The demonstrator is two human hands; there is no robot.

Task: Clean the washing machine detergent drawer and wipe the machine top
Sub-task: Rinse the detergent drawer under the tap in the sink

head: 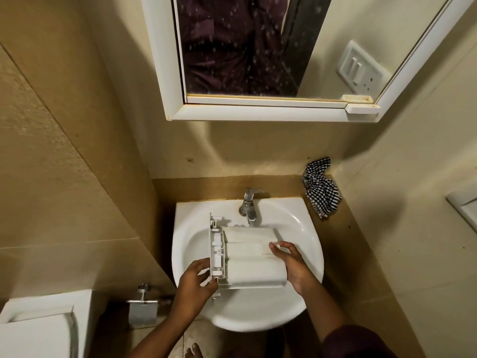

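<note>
The white plastic detergent drawer [247, 257] is held upside down over the white sink [307, 244], its front panel to the left and its rounded compartment undersides facing up. My left hand [197, 282] grips the front panel end from below left. My right hand [290, 264] holds the drawer's right end, fingers resting on top of it. A black-and-white checked cloth [321, 193] lies crumpled on the brown counter at the back right corner, away from both hands.
A chrome tap [249, 202] stands behind the drawer; no water shows. A white-framed mirror cabinet [258, 113] hangs above. A toilet cistern [38, 329] sits at lower left with a metal paper holder [142, 308] beside it. Tiled walls close in on both sides.
</note>
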